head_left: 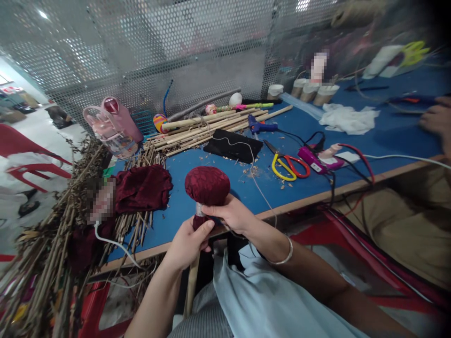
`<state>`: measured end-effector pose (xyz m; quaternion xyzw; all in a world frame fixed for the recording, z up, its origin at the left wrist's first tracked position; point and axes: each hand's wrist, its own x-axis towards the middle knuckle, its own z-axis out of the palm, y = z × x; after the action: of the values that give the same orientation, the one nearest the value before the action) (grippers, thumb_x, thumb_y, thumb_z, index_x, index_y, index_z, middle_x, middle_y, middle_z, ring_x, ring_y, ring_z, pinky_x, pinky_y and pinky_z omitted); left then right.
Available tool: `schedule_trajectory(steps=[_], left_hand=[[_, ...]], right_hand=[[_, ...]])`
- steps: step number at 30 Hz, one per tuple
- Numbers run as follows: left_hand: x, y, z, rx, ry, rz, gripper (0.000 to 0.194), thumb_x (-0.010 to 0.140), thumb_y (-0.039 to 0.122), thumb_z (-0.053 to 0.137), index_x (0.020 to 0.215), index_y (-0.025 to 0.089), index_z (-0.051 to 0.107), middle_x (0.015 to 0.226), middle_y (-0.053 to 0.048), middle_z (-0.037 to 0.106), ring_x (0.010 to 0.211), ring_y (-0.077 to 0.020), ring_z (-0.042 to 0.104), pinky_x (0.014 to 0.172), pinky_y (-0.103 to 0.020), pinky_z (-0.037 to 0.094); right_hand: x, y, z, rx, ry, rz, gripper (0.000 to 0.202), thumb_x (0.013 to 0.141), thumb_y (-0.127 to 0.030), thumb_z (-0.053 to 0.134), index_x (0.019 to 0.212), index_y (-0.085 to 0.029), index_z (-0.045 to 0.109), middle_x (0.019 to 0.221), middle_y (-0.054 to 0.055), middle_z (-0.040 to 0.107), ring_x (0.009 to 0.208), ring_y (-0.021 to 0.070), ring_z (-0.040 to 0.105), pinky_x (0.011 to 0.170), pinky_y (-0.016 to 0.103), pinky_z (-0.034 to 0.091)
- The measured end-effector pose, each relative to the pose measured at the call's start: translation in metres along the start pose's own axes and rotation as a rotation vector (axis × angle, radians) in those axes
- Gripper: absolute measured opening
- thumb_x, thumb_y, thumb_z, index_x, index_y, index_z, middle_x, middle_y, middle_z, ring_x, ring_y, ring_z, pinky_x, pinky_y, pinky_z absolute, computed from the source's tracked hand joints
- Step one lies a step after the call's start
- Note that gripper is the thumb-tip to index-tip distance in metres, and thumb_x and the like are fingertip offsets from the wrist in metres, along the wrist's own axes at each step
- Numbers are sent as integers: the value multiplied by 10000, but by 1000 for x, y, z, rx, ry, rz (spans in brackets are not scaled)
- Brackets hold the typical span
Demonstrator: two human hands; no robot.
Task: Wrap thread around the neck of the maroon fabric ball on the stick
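Observation:
A stick with a round head wrapped in dark red patterned cloth (207, 185) stands upright before me, over the table's front edge. Its neck carries a silvery band (199, 210). Below the band, my left hand (192, 241) is closed around the gathered cloth and stick. My right hand (232, 213) closes on the neck from the right, its thumb against the band. The bare wooden shaft (191, 284) runs down towards my lap. More dark red cloth (143, 188) lies crumpled on the table to the left.
Scissors (287, 164), a glue gun (260, 126), black cloth (233, 145) and wooden sticks (211, 124) lie on the blue table (179, 164). Dry stalks (56, 234) stick out at left; a pink cup (118, 126) stands behind. Another person's hand (435, 119) is at right. Cables cross the edge.

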<state>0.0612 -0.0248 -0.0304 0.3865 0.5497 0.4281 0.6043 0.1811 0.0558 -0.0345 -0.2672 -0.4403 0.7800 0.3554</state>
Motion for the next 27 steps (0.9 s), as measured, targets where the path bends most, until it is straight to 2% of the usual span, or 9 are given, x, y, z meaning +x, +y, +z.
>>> schedule_trajectory(steps=[3,7,12,15,17,20,21,23,27], left_hand=[[-6,-1,2,-31,-13,9,288,782,420,604,778,161,478,514,64,463,420,-65,420,408,-198,408],[-11,6,4,-67,-12,-14,268,781,349,610,915,147,496,822,-59,650,607,-116,610,509,-221,482],[-10,12,13,-71,5,25,219,787,320,579,756,182,412,498,81,472,340,-18,315,347,-148,253],[-12,11,16,-116,-18,-6,204,761,277,595,785,196,410,450,115,392,333,-23,269,341,-146,234],[-14,12,12,-111,-35,-11,256,727,261,644,875,195,446,496,106,436,348,-28,312,359,-153,277],[-13,23,-6,-102,26,123,634,619,336,768,1156,235,446,910,-10,628,698,-107,591,607,-211,468],[-10,28,-12,-130,86,208,746,589,413,780,1227,263,423,1097,-42,602,909,-147,594,733,-236,475],[-2,38,-22,-231,185,305,716,633,632,644,1232,288,455,1238,-49,543,1094,-184,525,811,-263,459],[11,49,-17,-202,-75,140,533,719,596,590,1034,166,610,986,-88,650,911,-202,597,703,-274,475]], right_hand=[[-3,-1,1,-28,-22,41,295,575,-317,787,771,-138,660,666,-15,616,544,69,521,558,219,448],[-7,-5,3,-74,-21,159,323,607,-391,756,770,-135,643,537,-39,546,367,44,390,364,199,320],[-5,-13,3,-70,-70,-16,341,528,-289,794,812,-152,663,782,8,659,668,113,580,627,248,482],[-5,-20,2,-121,-219,49,279,518,-226,784,747,-142,648,709,-13,640,648,105,564,637,243,466],[-7,-24,2,-151,-262,100,230,555,-224,758,728,-135,635,686,-12,627,624,101,556,610,238,454],[-9,-27,4,-142,-257,120,261,568,-250,746,778,-147,629,712,-9,628,635,110,565,605,250,460],[-9,-27,6,-146,-257,110,272,566,-255,749,786,-152,628,718,-11,628,638,110,563,614,256,463],[-8,-26,10,-174,-255,60,296,547,-256,766,793,-158,634,730,-13,626,663,111,557,655,267,466],[-4,-27,16,-216,-231,-64,348,543,-305,781,835,-165,656,771,4,633,756,143,563,733,284,456]])
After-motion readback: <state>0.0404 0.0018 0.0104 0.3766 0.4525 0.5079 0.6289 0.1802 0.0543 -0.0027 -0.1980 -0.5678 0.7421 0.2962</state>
